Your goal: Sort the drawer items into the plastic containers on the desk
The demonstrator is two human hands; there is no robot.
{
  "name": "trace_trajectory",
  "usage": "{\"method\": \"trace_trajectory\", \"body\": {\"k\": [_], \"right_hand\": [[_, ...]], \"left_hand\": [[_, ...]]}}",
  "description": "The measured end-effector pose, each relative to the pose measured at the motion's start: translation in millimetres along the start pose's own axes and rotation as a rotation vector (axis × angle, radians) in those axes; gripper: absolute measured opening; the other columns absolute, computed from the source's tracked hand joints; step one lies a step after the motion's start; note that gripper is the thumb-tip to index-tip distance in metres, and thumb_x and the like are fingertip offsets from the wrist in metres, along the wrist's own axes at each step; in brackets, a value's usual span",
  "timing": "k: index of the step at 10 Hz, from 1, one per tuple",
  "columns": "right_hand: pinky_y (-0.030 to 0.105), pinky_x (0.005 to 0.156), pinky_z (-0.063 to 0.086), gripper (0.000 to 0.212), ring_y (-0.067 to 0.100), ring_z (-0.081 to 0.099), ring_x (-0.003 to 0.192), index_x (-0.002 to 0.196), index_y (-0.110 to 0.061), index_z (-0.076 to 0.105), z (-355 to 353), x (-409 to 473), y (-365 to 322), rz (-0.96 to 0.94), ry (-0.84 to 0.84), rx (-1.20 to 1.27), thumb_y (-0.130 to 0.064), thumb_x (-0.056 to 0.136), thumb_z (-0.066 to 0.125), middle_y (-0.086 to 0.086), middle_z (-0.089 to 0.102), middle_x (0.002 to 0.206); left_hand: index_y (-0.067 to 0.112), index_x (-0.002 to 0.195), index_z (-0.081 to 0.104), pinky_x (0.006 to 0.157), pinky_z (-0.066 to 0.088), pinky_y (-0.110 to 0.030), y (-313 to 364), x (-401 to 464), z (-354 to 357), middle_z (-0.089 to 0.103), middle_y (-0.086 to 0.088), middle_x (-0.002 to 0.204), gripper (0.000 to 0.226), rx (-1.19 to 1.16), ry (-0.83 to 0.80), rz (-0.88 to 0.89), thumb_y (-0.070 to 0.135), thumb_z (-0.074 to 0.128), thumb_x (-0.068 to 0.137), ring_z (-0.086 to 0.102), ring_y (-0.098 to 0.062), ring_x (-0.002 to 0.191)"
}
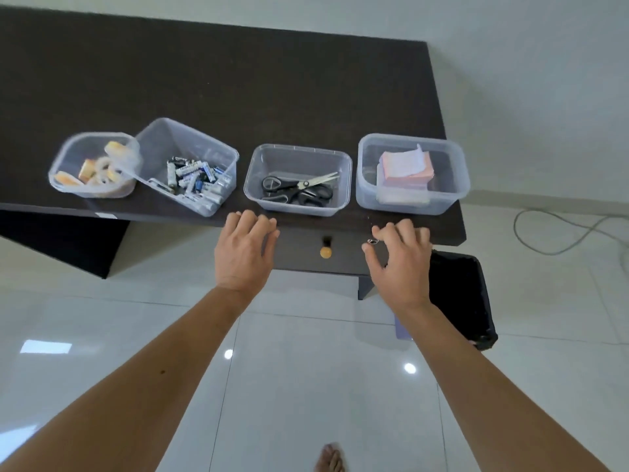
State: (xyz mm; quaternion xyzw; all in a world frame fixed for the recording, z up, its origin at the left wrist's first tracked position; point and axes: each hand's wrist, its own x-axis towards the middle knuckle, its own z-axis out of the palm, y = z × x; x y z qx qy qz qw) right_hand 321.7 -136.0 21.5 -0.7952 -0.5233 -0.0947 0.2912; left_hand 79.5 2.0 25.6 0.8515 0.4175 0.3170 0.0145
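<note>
four clear plastic containers (297, 180) sit in a row on the dark bench (238, 97), holding tape rolls, batteries (195, 180), scissors (299, 189) and paper. below them, the left hand (243, 248) and right hand (400, 258) rest at the bench's front edge, fingers loosely spread, holding nothing, either side of a closed drawer's knob (325, 252).

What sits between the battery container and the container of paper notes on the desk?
In the head view, the scissors container stands between the battery container and the notes container, holding black-handled scissors.

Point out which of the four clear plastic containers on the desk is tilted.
The clear plastic container of batteries, second from the left: it leans against the container of tape rolls, while the other three sit flat.
</note>
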Motion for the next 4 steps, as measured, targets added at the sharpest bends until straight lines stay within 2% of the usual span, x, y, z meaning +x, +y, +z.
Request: {"method": "trace_trajectory", "body": {"k": [1, 2, 3, 4], "right_hand": [[0.043, 0.082, 0.050, 0.035, 0.026, 0.046, 0.093, 0.119, -0.015, 0.072, -16, 5, 0, -0.007, -0.149, 0.004, -0.022, 0.087, 0.082, 0.000, 0.057, 0.108], [0.039, 0.092, 0.051, 0.044, 0.022, 0.044, 0.100, 0.131, -0.017, 0.068, -31, 15, -3, -0.012, -0.333, -0.037, -0.026, 0.090, 0.078, -0.004, 0.055, 0.115], [0.036, 0.098, 0.049, 0.046, 0.021, 0.043, 0.109, 0.137, -0.021, 0.061, -43, 29, -4, -0.039, -0.518, -0.033, -0.027, 0.092, 0.068, -0.006, 0.047, 0.124], [0.031, 0.086, 0.049, 0.040, 0.023, 0.049, 0.111, 0.127, -0.030, 0.061, -48, 31, -11, -0.059, -0.559, -0.057, -0.035, 0.088, 0.056, -0.009, 0.039, 0.122]], "left_hand": [[0.009, 0.115, 0.073, 0.082, 0.055, -0.044, 1, 2, -11, 0.062, -0.005, 0.100, 0.024, -0.032, -0.126, -0.053, 0.016, 0.076, 0.092, 0.051, -0.031, 0.093], [0.014, 0.124, 0.071, 0.079, 0.058, -0.040, 3, 10, -23, 0.061, 0.002, 0.108, 0.039, -0.055, -0.266, -0.080, 0.026, 0.082, 0.088, 0.050, -0.024, 0.100], [0.023, 0.125, 0.069, 0.075, 0.058, -0.031, 0, 19, -27, 0.057, 0.012, 0.112, 0.043, -0.074, -0.366, -0.085, 0.038, 0.081, 0.086, 0.049, -0.017, 0.102], [0.031, 0.116, 0.068, 0.066, 0.059, -0.025, -9, 13, -26, 0.047, 0.019, 0.110, 0.049, -0.105, -0.395, -0.013, 0.051, 0.082, 0.073, 0.044, -0.011, 0.095]]}}
